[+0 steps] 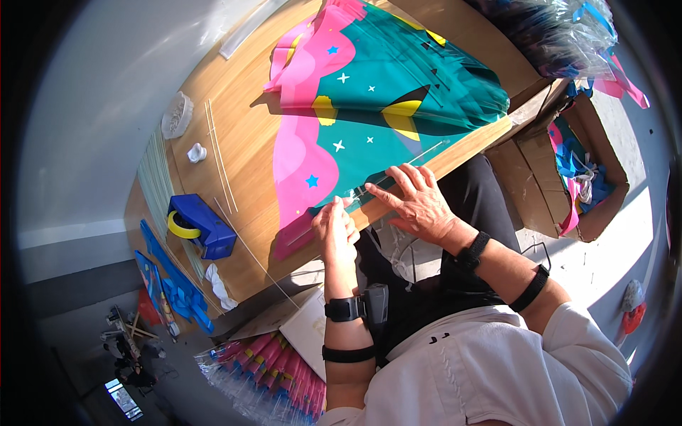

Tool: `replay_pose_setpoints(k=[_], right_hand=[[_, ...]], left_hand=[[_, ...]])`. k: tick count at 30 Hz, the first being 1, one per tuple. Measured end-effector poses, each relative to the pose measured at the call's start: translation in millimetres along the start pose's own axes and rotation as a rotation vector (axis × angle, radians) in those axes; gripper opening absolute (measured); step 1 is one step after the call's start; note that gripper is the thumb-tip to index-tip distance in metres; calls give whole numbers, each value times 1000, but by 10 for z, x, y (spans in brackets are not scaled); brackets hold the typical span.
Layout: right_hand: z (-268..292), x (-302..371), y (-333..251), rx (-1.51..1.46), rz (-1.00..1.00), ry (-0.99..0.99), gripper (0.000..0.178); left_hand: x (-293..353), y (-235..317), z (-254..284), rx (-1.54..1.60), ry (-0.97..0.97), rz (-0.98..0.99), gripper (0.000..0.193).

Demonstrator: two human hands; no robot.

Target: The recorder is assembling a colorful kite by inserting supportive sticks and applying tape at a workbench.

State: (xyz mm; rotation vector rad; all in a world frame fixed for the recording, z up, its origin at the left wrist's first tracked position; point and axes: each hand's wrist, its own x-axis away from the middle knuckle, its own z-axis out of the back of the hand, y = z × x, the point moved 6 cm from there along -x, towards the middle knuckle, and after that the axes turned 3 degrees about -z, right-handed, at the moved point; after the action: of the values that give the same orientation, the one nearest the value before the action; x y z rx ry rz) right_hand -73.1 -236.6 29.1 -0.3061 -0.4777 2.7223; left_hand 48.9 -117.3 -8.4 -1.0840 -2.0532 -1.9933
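Observation:
A teal and pink printed plastic sheet (355, 167) lies spread over the wooden table, its near edge along the table edge in front of me. Yellow shapes, white sparkles and blue stars decorate it. My left hand (336, 231) is closed at that near edge, thumb and forefinger together; what they pinch is too small to make out. Beside it, my right hand (423, 206) rests with fingers spread, fingertips on the sheet's edge. A thin pale rod (428, 152) lies along this edge, partly hidden by the right hand. More sheets (419, 85) are heaped beyond it.
Left on the table are a blue tape dispenser (213, 234), a small white object (197, 153), a white tub (177, 116), thin sticks (222, 160) and blue strips (186, 298). A cardboard box (522, 177) stands right; folded pink bundles (273, 366) lie below left.

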Motion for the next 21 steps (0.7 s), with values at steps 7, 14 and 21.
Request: replay_pose_setpoints(k=[7, 14, 21], right_hand=[[-11, -9, -69, 19, 2, -29, 86], [-54, -30, -126, 163, -10, -51, 71], [-76, -33, -153, 183, -11, -45, 63]], left_hand=[[-37, -46, 11, -3, -9, -26, 25], [-53, -45, -6, -38, -2, -32, 25], [-76, -53, -3, -118, 77, -37, 27]])
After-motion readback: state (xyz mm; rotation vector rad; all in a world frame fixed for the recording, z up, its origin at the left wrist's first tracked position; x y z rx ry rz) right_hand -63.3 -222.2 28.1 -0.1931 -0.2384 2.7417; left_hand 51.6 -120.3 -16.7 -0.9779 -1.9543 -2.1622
